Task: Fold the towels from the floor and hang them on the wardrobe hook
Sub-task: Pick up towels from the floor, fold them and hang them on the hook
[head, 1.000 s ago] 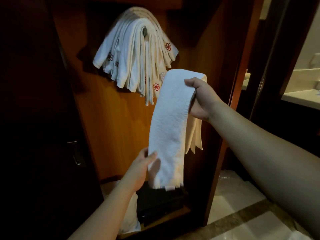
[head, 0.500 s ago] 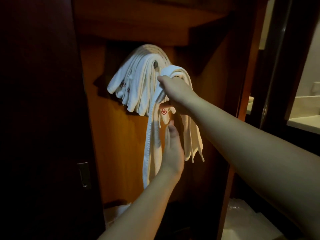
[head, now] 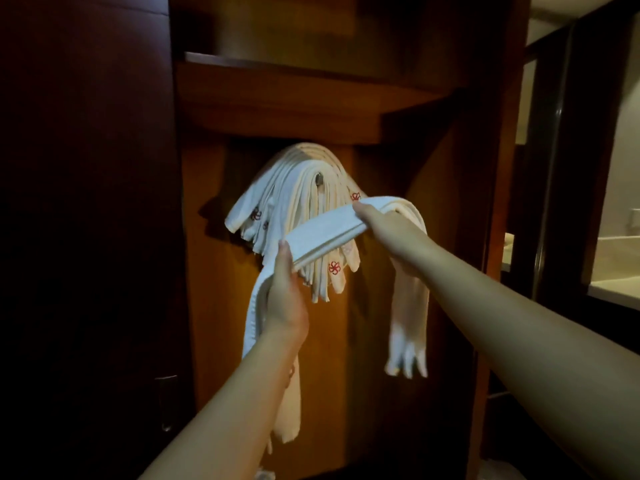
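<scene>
A long folded white towel [head: 327,230] is stretched between both hands in front of the wardrobe's back panel. My left hand [head: 285,299] grips it at the lower left, and its end hangs down past my wrist. My right hand [head: 384,226] grips it at the upper right, where the other end droops to the right. Behind the towel, several folded white towels with red flower marks [head: 294,202] hang in a fan over a metal hook [head: 318,179]. The held towel is just below and in front of the hook.
A wooden shelf [head: 277,95] runs just above the hook. The dark wardrobe door [head: 86,237] with a metal handle [head: 166,403] stands open at the left. The wardrobe's side post [head: 502,202] is at the right, with a bathroom counter [head: 613,292] beyond.
The towel hung vertically from my right hand near the hook. Now both hands have pulled it out sideways into a slanted band in front of the hanging towels, and my left hand has taken hold of it.
</scene>
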The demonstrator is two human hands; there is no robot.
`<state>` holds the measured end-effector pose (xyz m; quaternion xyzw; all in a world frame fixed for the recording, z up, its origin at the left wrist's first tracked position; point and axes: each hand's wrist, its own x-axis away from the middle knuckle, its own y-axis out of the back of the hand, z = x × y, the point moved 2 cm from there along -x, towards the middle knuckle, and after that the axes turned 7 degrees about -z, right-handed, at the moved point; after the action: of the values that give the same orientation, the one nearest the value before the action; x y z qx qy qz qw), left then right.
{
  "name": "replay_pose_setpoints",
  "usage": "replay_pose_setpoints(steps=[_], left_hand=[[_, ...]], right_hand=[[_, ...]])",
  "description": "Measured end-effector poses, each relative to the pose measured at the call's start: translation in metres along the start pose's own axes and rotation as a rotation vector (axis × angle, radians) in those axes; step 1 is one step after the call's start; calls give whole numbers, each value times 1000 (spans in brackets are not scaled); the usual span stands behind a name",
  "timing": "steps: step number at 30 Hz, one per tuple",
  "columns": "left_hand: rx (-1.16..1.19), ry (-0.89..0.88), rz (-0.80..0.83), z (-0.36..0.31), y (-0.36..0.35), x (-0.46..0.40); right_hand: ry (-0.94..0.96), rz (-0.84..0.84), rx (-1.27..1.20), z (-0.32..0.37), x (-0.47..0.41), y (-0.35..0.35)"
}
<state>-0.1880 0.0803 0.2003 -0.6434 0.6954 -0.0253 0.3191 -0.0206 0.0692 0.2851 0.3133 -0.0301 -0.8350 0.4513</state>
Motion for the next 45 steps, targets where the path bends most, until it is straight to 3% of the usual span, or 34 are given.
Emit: replay_pose_setpoints(steps=[4, 7, 11, 15, 20, 31, 45], left_hand=[[21, -22, 20, -15, 5, -40], [-86, -4, 80, -31, 4, -69], [-251, -3, 40, -45, 0, -120], [-329, -34, 104, -60, -22, -171], [-366, -66, 20, -66, -49, -244], [-510, -38, 4, -24, -78, -379], [-476, -61, -108, 15, -57, -436]], right_hand=[[12, -25, 40, -11, -13, 2], [54, -12, 46, -11, -34, 8], [111, 26, 28, -2, -71, 14], [108, 135, -12, 7, -124, 12], [143, 193, -9, 14, -204, -1], [133, 176, -17, -20, -354, -50], [169, 163, -71, -40, -406, -101]])
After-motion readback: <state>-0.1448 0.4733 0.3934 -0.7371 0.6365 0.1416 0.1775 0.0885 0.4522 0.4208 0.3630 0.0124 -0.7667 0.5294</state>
